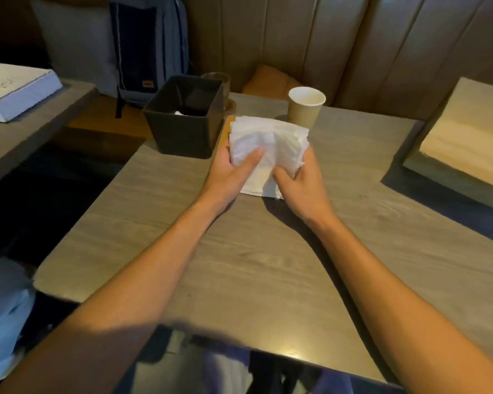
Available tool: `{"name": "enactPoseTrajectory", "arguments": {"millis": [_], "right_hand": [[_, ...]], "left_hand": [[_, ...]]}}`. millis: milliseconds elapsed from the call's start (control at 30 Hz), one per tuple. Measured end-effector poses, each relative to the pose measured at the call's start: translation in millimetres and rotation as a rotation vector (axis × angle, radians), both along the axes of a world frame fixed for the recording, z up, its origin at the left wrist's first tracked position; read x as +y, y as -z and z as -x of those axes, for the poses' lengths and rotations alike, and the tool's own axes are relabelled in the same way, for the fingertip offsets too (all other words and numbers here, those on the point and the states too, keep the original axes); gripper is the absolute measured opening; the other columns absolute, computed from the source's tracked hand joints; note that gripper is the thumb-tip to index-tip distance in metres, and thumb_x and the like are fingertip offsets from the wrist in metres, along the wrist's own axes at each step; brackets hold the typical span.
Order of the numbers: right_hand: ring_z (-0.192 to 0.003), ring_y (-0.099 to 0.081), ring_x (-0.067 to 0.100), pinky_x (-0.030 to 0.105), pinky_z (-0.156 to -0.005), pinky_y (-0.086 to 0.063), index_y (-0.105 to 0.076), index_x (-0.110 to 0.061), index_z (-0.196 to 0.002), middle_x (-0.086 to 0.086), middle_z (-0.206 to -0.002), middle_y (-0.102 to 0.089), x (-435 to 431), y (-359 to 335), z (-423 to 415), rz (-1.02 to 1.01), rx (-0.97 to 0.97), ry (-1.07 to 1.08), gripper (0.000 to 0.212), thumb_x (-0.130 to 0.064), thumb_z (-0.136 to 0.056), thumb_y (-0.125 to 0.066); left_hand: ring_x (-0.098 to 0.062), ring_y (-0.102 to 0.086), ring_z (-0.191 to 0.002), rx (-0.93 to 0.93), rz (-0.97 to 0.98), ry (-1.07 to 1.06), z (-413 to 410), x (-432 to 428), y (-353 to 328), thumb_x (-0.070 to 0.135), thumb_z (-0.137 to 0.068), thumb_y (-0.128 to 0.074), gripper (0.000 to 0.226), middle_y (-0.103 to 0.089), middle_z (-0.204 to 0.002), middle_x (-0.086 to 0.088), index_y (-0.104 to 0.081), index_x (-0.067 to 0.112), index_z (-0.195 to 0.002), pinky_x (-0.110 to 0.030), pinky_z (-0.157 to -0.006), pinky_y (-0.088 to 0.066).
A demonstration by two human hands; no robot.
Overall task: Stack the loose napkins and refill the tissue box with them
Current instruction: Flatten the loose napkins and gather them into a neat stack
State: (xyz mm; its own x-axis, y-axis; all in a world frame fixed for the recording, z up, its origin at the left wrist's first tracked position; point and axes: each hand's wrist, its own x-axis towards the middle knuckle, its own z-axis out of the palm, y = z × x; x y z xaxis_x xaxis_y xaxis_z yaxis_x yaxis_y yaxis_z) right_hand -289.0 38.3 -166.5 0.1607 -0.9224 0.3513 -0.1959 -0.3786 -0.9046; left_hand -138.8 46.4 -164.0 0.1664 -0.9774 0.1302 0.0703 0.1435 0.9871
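A stack of white napkins is held just above the wooden table, in the middle of the view. My left hand grips its left side with the thumb lying across the top. My right hand holds its right side, thumb on the paper. One more napkin lies flat on the table under the hands. The dark square tissue box stands open just left of the stack, with a scrap of white paper showing at its bottom.
A paper cup stands right behind the napkins. A glass on a saucer sits behind the box. A large paper bag lies at the table's right edge. A backpack leans on the bench at the back.
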Motion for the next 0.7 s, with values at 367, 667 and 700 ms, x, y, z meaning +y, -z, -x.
{"name": "enactPoseTrajectory", "arguments": {"millis": [367, 667, 700], "right_hand": [[-0.110, -0.061, -0.002, 0.014, -0.086, -0.052, -0.051, -0.022, -0.138, -0.009, -0.125, -0.063, 24.6, -9.9, 13.7, 0.041, 0.086, -0.030, 0.040, -0.025, -0.098, -0.058], [-0.113, -0.062, 0.008, 0.039, -0.097, -0.054, -0.053, -0.023, -0.136, -0.006, -0.125, -0.064, 14.8, -9.8, 18.8, -0.006, 0.247, -0.117, 0.039, -0.030, -0.099, -0.057], [-0.110, -0.063, 0.007, 0.039, -0.096, -0.054, -0.054, -0.022, -0.135, -0.006, -0.122, -0.065, 13.1, -9.3, 20.1, 0.010, 0.264, -0.105, 0.037, -0.029, -0.098, -0.057]], "left_hand": [[-0.013, -0.064, -0.108, -0.008, 0.023, -0.006, -1.9, 11.8, 2.5, 0.037, -0.075, -0.084, 0.071, -0.063, -0.120, 0.007, -0.049, 0.025, -0.136, -0.028, -0.080, -0.059], [-0.014, -0.066, -0.101, -0.094, 0.013, -0.059, -4.9, 2.4, 0.8, 0.055, -0.065, -0.083, 0.068, -0.064, -0.111, 0.010, -0.055, 0.029, -0.122, -0.032, -0.078, -0.059], [-0.014, -0.068, -0.100, -0.085, 0.017, -0.050, -5.5, 2.1, 0.4, 0.058, -0.062, -0.084, 0.069, -0.066, -0.110, 0.008, -0.058, 0.029, -0.119, -0.034, -0.078, -0.060]]}}
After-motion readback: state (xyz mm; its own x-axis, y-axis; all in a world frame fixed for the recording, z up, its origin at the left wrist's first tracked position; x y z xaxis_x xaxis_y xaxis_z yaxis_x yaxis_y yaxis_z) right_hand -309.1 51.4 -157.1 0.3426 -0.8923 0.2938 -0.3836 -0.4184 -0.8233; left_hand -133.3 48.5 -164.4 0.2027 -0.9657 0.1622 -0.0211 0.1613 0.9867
